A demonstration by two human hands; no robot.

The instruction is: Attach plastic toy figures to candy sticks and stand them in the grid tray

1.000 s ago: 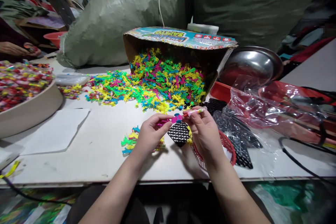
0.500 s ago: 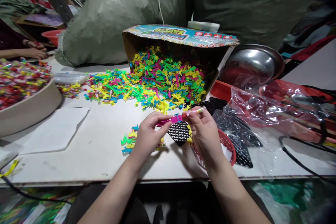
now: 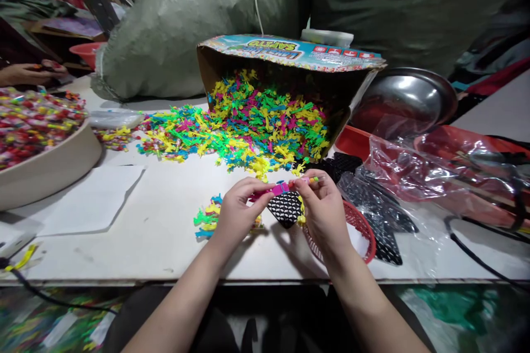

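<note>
My left hand (image 3: 237,208) pinches a bright pink plastic piece (image 3: 280,190) with a small blue part on its top. Between the fingertips of my right hand (image 3: 328,210) is a small clear tube with coloured bits inside (image 3: 313,180) and a reddish end. That end meets or nearly meets the pink piece; my fingers hide the exact contact. Below the hands lies a black-and-white patterned pad (image 3: 286,210). Several small plastic figures (image 3: 206,220) rest beside my left hand, and a red basket (image 3: 364,227) holding something white stands under my right hand.
A tipped cardboard box (image 3: 356,100) spills colourful plastic figures (image 3: 265,121) onto the white table (image 3: 136,253). At left stands a beige tub (image 3: 62,171) of wrapped pieces, near a paper sheet (image 3: 91,198). Clear plastic bags (image 3: 414,168) and a steel bowl (image 3: 408,96) are at right. A co-worker's hand (image 3: 31,74) shows at far left.
The view has shifted slightly. Both hands keep their holds, and the tube has turned a little so its coloured bits show more clearly. The co-worker's hand has moved left.
</note>
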